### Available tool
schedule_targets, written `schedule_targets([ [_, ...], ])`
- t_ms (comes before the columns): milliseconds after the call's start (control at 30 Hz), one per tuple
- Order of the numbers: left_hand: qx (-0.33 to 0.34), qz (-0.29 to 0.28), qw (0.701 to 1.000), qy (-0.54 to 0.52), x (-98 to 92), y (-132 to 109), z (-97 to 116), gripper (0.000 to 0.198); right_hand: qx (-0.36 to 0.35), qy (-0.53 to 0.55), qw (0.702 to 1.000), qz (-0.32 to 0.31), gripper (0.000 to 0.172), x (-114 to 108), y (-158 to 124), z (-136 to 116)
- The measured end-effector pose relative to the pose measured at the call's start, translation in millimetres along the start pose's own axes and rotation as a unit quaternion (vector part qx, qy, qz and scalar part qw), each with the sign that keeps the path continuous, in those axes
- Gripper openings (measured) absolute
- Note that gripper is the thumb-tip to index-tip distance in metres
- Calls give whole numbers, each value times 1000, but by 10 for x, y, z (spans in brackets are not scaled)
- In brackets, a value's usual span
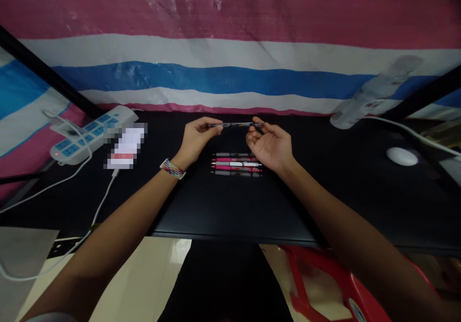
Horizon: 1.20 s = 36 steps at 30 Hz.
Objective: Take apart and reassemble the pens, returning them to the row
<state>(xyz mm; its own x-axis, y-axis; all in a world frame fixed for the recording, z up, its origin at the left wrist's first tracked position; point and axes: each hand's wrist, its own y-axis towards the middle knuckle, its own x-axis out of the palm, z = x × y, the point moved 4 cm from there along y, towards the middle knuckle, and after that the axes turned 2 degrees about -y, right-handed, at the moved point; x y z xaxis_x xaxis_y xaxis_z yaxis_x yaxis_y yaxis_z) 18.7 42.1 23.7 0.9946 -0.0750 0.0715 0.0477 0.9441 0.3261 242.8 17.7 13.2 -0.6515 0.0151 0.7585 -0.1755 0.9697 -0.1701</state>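
Note:
A dark pen (pixel 237 125) is held level between my two hands, above the far part of the black table. My left hand (pixel 196 137) pinches its left end between thumb and fingers. At the other end, my right hand (pixel 272 144) grips it with its fingertips, palm turned partly up. Nearer to me, several pens (pixel 236 164) lie side by side in a row, some pink or red, one white, others grey and dark. My right hand's edge is close to their right ends. A woven bracelet (pixel 173 169) circles my left wrist.
On the left are a white power strip (pixel 97 132) and a blurred phone (pixel 126 147) with a white cable (pixel 104 199). To the right stand a clear bottle (pixel 360 101), tilted in view, and a white mouse (pixel 402 156). A red stool (pixel 324 283) is below the table edge.

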Motion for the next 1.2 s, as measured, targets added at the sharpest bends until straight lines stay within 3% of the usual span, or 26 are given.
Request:
schedule_targets([
  [267, -12, -12, 1000, 0, 11, -31, 26, 26, 3, 1, 1000, -17, 20, -7, 0, -8],
  [567, -5, -32, 999, 10, 27, -47, 7, 25, 2, -6, 1000, -19, 10, -24, 16, -6],
  [667, -3, -36, 999, 5, 29, -44, 19, 26, -20, -52, 998, -31, 12, -24, 19, -38],
  [733, -3, -38, 999, 7, 20, -39, 40, 24, -50, -122, 991, -30, 23, -31, 19, -70],
  [800, -3, -45, 999, 16, 10, -32, 62, 21, -103, -231, 967, -18, 30, -44, 17, -113],
  [933, -2, -91, 994, 56, 19, -30, 74, 15, -222, -429, 876, 0, 22, -75, 13, -170],
  [1200, -1, -172, 966, 195, 82, -98, 32, 10, -255, -597, 757, -70, 7, -73, -54, -225],
])
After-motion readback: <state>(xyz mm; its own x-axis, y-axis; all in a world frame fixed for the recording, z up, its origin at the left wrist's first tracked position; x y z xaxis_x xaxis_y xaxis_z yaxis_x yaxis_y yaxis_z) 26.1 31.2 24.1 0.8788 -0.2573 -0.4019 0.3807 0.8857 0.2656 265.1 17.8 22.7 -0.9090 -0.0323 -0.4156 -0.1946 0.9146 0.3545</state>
